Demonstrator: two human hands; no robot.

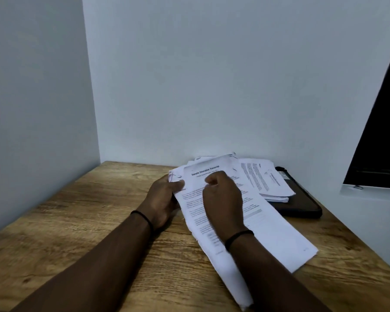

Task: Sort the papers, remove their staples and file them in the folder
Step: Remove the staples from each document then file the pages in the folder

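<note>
A stack of white printed papers [268, 233] lies slanted on the wooden table [88, 221], its top sheet headed in bold type. My left hand [161, 199] grips the stack's left edge near the top corner, thumb on the upper sheet. My right hand [222, 197] rests on the top page with its fingers curled toward the heading; what they pinch is hidden. A second pile of papers [266, 179] lies behind, partly on a dark folder [302, 206] at the right.
White walls close in the table on the left and at the back. A dark panel [381, 131] stands at the far right above a pale ledge. The table's right edge runs just past the folder.
</note>
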